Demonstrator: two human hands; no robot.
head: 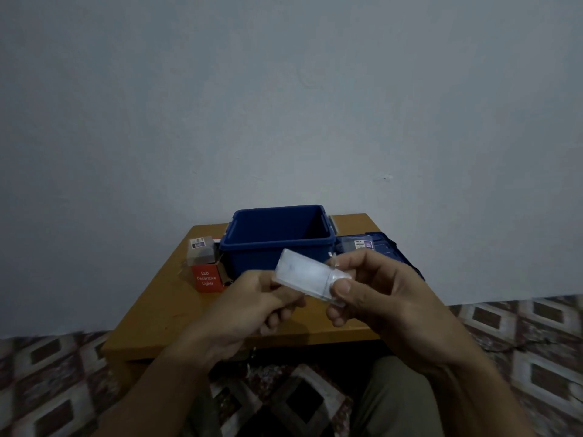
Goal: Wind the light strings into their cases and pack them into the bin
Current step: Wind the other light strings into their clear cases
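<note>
Both my hands hold a clear plastic case (303,274) in the air in front of the blue bin (277,239). My left hand (252,305) grips its left end from below with curled fingers. My right hand (375,294) pinches the right end, thumb on top, and a bit of thin wire (332,259) sticks up by my fingers. The bin stands open at the back of the small wooden table (151,323). A red box marked LED Decorative Lights (207,278) sits left of the bin, with a clear case (200,251) behind it.
The bin's blue lid (375,247) lies to the right of the bin, partly behind my right hand. A plain wall rises just behind the table. Patterned floor tiles (56,373) surround the table, and my knee (397,402) shows below.
</note>
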